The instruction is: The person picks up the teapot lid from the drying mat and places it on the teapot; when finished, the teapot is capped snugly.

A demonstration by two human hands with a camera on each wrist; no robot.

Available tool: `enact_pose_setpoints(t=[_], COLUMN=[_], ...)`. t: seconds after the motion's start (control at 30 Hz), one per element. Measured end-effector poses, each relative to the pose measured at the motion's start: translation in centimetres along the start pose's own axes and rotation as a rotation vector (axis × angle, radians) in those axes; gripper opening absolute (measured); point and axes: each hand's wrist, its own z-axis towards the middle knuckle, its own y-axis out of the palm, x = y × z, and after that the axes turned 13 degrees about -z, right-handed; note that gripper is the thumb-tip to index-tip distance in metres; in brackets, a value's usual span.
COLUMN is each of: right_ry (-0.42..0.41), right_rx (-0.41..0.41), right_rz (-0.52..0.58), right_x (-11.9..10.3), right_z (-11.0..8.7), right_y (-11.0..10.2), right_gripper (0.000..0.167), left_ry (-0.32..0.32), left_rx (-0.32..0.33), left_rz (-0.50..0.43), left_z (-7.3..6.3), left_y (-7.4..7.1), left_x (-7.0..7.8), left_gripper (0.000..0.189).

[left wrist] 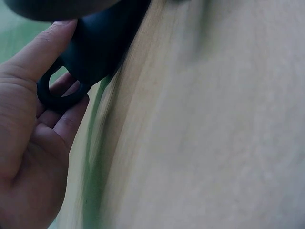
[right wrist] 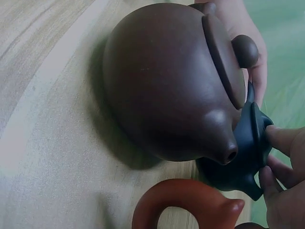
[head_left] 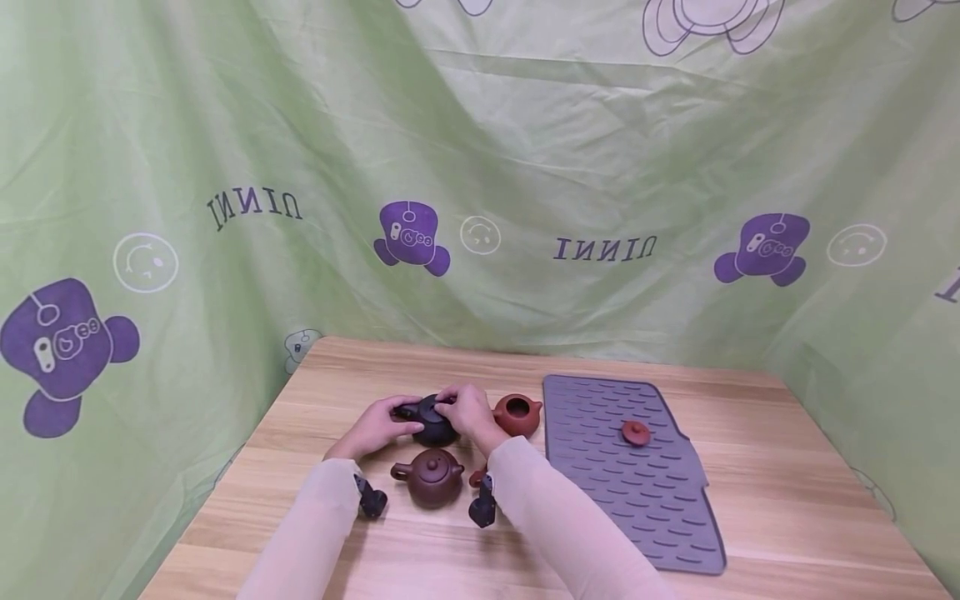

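In the head view, my left hand [head_left: 382, 427] grips a black teapot [head_left: 433, 427] at its handle side. The left wrist view has the thumb on the pot's body and fingers around the looped handle [left wrist: 62, 98]. My right hand [head_left: 468, 412] is over the top of the same pot, thumb and fingers pinching its lid [right wrist: 259, 131] from above. Nearer to me stands a brown lidded teapot [head_left: 435, 483], spout to the right. Just right of my right hand sits a red teapot [head_left: 519, 415] with its top uncovered.
A grey ridged mat [head_left: 600, 483] lies to the right on the wooden table [head_left: 765, 467]. On it rests a small red lid [head_left: 636, 432]. Close to the brown pot's spout is a red curved handle [right wrist: 178, 193], its pot mostly hidden under my right sleeve. Green printed cloth hangs behind.
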Motion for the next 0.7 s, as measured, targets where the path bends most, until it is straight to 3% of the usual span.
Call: enact_pose_setpoints(t=[0.4, 0.7], right_ry=[0.012, -0.033], right_rx=[0.0, -0.044], right_rz=[-0.068, -0.025], right_x=[0.1, 0.2], right_z=[0.2, -0.5], right_y=[0.6, -2.1], right_gripper=[0.01, 0.022], left_ry=[-0.004, -0.036], left_rx=[-0.007, -0.024], left_rz=[-0.009, 0.069], left_z=[0.1, 0.1], left_y=[-0.1, -0.3], left_x=[0.3, 1.0], left_gripper=[0.054, 0.059])
